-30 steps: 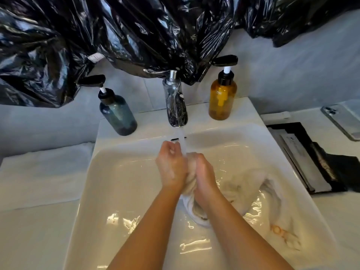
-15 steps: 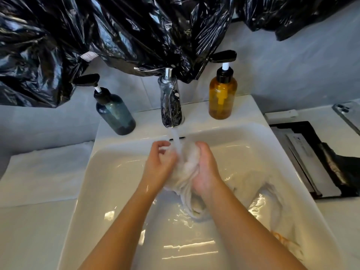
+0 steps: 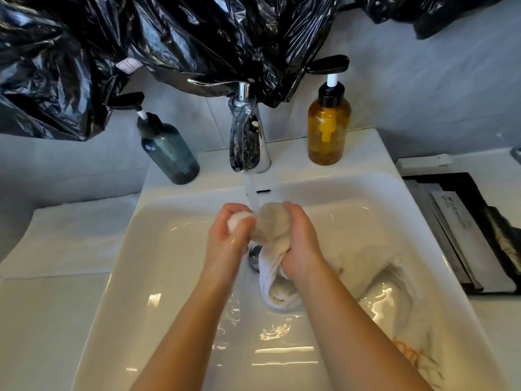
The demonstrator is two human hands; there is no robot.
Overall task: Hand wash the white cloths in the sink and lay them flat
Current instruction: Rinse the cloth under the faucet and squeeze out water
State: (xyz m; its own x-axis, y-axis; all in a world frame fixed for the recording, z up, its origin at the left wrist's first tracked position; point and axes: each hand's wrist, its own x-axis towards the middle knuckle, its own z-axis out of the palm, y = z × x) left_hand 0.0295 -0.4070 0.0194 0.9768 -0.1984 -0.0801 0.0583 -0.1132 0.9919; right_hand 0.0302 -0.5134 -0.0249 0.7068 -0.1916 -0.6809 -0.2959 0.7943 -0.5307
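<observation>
Wet white cloth (image 3: 272, 225) bunched under running tap (image 3: 248, 136), both hands' fingers (image 3: 293, 210) curled gripping it

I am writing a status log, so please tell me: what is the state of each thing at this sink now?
tap: on, water running.
held cloth: bunched, wet, under the stream.
left hand: grips the held cloth.
right hand: grips the held cloth.
second cloth: lying crumpled in the sink.
amber bottle: upright.
blue bottle: upright.
</observation>
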